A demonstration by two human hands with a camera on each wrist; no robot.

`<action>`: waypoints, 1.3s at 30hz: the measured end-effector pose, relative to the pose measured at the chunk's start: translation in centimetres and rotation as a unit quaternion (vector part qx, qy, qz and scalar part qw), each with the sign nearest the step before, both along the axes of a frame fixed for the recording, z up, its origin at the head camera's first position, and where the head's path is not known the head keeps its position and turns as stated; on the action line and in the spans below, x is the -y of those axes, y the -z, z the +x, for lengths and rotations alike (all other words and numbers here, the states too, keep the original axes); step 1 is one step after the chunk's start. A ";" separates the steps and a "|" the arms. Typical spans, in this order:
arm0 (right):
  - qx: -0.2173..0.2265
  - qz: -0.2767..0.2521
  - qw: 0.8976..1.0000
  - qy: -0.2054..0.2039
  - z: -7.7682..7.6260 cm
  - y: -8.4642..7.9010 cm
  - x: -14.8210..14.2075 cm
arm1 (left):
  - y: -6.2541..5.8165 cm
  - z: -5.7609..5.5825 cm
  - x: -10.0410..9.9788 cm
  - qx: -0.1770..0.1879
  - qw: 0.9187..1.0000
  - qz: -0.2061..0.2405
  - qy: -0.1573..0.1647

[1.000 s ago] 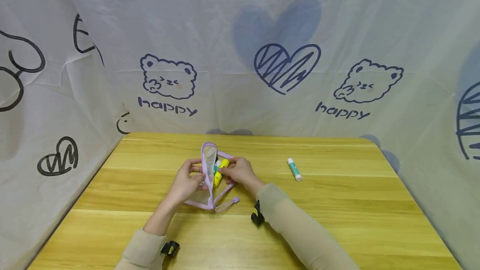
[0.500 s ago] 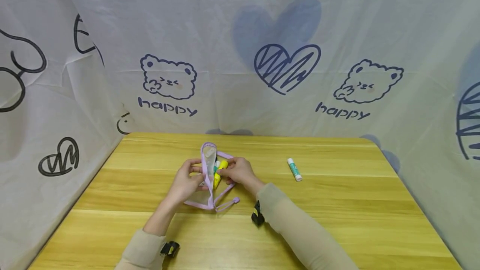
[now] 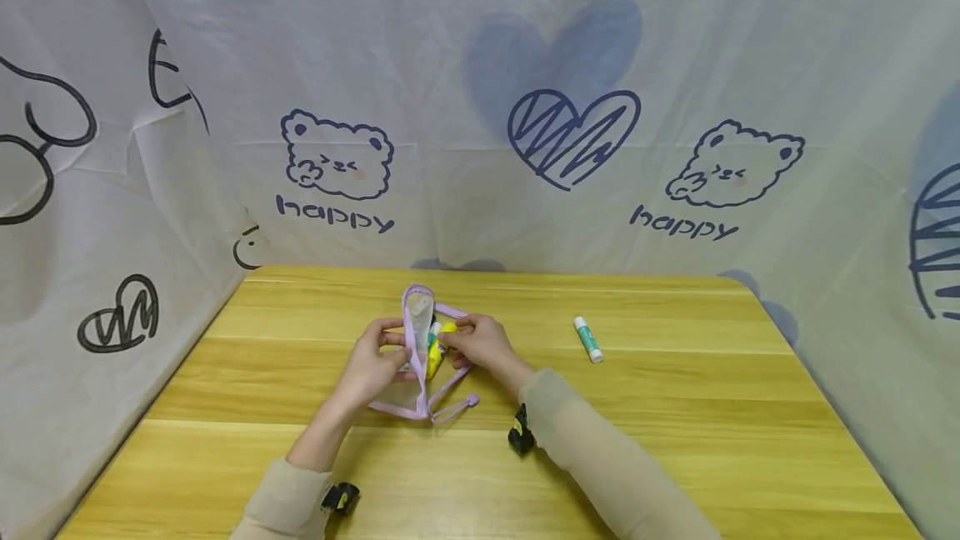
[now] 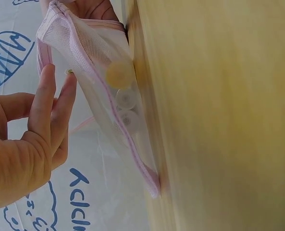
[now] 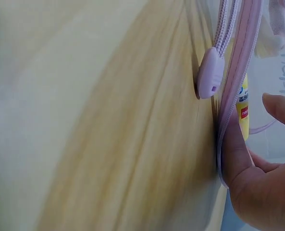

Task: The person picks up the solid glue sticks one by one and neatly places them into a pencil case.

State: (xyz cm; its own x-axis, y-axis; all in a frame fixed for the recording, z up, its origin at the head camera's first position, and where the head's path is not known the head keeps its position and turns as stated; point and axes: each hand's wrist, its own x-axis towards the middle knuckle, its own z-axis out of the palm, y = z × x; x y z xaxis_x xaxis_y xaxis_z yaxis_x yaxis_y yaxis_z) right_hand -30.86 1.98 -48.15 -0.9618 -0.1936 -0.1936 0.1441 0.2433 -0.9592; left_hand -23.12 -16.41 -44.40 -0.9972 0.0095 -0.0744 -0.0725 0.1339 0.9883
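A clear mesh pencil pouch with lilac trim [image 3: 411, 382] stands unzipped on the table. My left hand [image 3: 375, 363] holds its left rim between thumb and fingers. Inside lies a yellow tube with a printed label [image 3: 437, 357], next to a white-and-teal glue stick [image 3: 432, 332]. My right hand [image 3: 480, 343] reaches into the pouch's mouth beside the yellow tube. In the right wrist view its thumb [image 5: 277, 108] stands apart from the tube [image 5: 244, 108], with a finger along the pouch's edge. Through the mesh, the left wrist view shows round stick ends [image 4: 126, 99].
Another glue stick [image 3: 588, 339], white and teal, lies on the wooden table [image 3: 675, 407] to the right. A lilac zip-pull cord [image 3: 471, 400] trails at the pouch's near end. A printed cloth [image 3: 465, 182] hangs behind the table.
The yellow tube has shifted slightly down into the pouch. My right thumb has come off it, showing its label, and the right forearm has moved a little to the right. My left hand stays put.
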 end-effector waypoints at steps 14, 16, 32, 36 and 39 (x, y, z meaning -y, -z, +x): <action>-0.027 -0.042 0.999 0.011 0.6 -0.5 -1.5 | 0.1 -0.1 0.0 0.002 1.000 -0.003 -0.001; -0.033 -0.050 0.998 0.010 0.8 -0.7 -1.7 | 0.2 -0.1 0.1 0.002 1.000 -0.004 -0.002; -0.115 -0.137 0.984 0.000 1.8 -2.8 -4.2 | 0.1 -0.1 0.1 -0.003 1.000 -0.003 -0.001; -0.127 -0.162 0.979 0.001 1.9 -3.2 -5.1 | 0.2 -0.2 0.1 0.001 1.000 -0.003 -0.001; -0.131 -0.168 0.977 0.011 2.0 -3.5 -5.8 | 0.2 -0.2 0.1 0.001 1.000 -0.003 0.000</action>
State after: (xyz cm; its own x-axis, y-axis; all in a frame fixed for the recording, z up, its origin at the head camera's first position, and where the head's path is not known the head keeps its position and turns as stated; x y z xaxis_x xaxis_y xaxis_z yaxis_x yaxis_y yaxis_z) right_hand -28.87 7.78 -44.62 -0.9746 -0.1825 0.1296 -0.1144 -0.0917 -0.9892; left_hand -23.35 -16.50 -44.57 -0.9970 0.0084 -0.0769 -0.0750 0.1398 0.9873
